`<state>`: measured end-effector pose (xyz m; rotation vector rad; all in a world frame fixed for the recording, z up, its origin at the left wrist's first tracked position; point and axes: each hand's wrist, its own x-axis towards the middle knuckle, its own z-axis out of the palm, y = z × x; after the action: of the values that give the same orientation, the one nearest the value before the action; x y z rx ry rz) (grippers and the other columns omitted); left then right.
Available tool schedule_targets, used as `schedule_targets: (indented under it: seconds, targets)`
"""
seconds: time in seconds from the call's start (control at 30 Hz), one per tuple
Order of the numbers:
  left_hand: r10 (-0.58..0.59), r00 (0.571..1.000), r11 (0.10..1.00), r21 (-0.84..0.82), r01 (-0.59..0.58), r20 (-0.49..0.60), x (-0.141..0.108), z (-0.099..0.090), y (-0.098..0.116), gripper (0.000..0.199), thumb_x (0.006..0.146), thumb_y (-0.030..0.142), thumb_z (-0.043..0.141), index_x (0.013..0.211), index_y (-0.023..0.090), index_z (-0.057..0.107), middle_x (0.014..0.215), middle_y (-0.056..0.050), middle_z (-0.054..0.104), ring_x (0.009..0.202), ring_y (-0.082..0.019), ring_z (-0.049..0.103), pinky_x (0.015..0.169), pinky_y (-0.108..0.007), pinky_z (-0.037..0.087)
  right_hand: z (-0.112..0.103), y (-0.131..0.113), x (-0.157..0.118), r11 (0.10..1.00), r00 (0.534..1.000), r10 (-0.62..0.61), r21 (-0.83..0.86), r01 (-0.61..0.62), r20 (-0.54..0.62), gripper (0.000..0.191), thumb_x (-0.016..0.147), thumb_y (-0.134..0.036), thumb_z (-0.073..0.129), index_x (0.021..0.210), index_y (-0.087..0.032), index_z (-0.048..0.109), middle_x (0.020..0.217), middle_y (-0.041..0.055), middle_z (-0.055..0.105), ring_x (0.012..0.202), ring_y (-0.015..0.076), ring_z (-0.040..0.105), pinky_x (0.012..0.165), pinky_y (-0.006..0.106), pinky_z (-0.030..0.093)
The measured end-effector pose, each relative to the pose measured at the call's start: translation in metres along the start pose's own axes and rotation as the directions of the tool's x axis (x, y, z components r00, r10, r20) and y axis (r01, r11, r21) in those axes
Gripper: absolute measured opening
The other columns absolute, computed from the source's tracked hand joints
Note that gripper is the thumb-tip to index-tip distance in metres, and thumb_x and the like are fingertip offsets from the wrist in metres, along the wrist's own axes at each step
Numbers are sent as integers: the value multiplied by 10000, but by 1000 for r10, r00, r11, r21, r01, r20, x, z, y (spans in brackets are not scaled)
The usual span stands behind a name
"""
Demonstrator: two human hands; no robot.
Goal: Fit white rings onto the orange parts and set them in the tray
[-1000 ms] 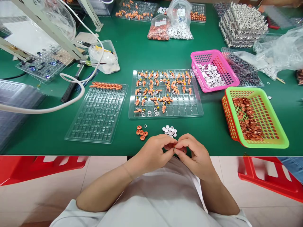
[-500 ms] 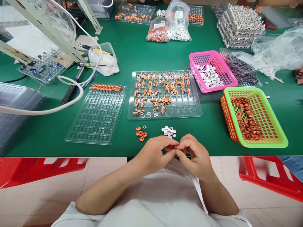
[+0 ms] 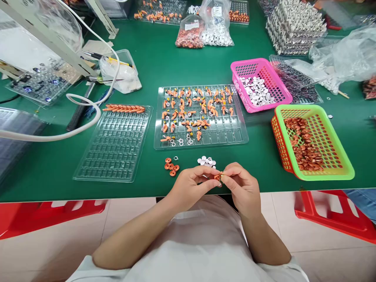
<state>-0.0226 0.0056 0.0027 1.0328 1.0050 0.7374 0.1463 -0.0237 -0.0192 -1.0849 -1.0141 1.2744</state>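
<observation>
Small orange part [image 3: 217, 178] pinched near the edge of the green table [image 3: 176, 66]

The left hand [image 3: 186, 187] and right hand [image 3: 246, 192] hold it, thumbs and fingertips nearly together. Just beyond lie white discs [image 3: 206, 161], then a clear tray [image 3: 229, 135]. Red stools [image 3: 346, 221] stand on the pale tiled floor [image 3: 126, 207].

From my right hand [image 3: 245, 192], I could slide along the counter [image 3: 258, 156] as far as the green basket [image 3: 337, 172], whose wall stops me. Ahead of my left hand [image 3: 188, 188], orange pieces [image 3: 171, 167] and white discs [image 3: 206, 161] lie low, with a gap between. Beyond them the filled tray [image 3: 226, 129] spans the front; the pink basket [image 3: 240, 88] stands at its far right corner. A narrow channel separates it from the left tray [image 3: 111, 145], and a white cable [image 3: 44, 138] obstructs farther left.
</observation>
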Motion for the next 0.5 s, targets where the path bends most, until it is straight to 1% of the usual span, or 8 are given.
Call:
schedule_targets:
  seconds: [0.07, 0.13, 0.2, 0.23, 0.3, 0.4, 0.5]
  targets:
    - [65, 996, 997, 49, -62, -62, 0, 1, -1, 151, 793, 226, 771, 939, 187, 769, 935, -51, 782, 868, -203, 737, 823, -308, 606, 0, -1, -1, 999, 1000, -16, -40, 16, -5, 61, 904, -202, 687, 902, -261, 705, 868, 17, 596, 820, 167, 587, 698, 295, 491]
    - [157, 979, 983, 119, -142, -126, 1, 2, -2, 130, 785, 201, 778, 915, 195, 782, 939, -46, 789, 879, -198, 737, 815, -281, 601, 2, -1, -2, 996, 999, -33, -79, 33, -9, 87, 920, -185, 665, 931, -264, 698, 918, 27, 632, 890, 181, 605, 751, 308, 498]
    - [225, 962, 964, 178, -196, -157, 1, 4, -4, 129, 787, 184, 779, 914, 205, 791, 934, -40, 794, 875, -194, 739, 808, -269, 599, 3, -1, -4, 991, 998, -59, -120, 57, -19, 99, 931, -179, 648, 950, -265, 692, 959, 34, 655, 929, 192, 620, 785, 323, 504]
    - [240, 956, 959, 193, -208, -165, 1, 4, -5, 134, 791, 179, 779, 920, 210, 794, 939, -37, 796, 873, -193, 741, 807, -266, 599, 4, -1, -5, 987, 997, -75, -143, 70, -29, 101, 933, -178, 644, 957, -266, 689, 970, 35, 661, 932, 194, 626, 794, 329, 507]
    - [249, 952, 957, 196, -214, -178, 1, 6, -6, 148, 796, 174, 778, 935, 220, 799, 946, -32, 799, 873, -191, 746, 809, -263, 601, 5, -1, -6, 976, 994, -102, -198, 91, -48, 99, 933, -178, 644, 961, -265, 683, 972, 33, 670, 933, 196, 634, 806, 334, 509]
    - [248, 948, 961, 177, -214, -198, 1, 7, -8, 154, 801, 158, 773, 933, 231, 805, 950, -24, 803, 876, -187, 752, 819, -258, 604, 6, -1, -8, 959, 990, -110, -272, 84, -83, 92, 928, -184, 652, 961, -267, 673, 963, 20, 681, 929, 190, 641, 794, 317, 512]
    - [219, 955, 974, 95, -204, -202, 2, 8, -7, 150, 810, 145, 759, 926, 229, 804, 959, -23, 804, 868, -178, 759, 823, -252, 613, 8, -1, -8, 945, 988, -109, -319, 70, -106, 70, 923, -194, 659, 938, -261, 671, 930, 9, 681, 888, 176, 649, 776, 301, 518]
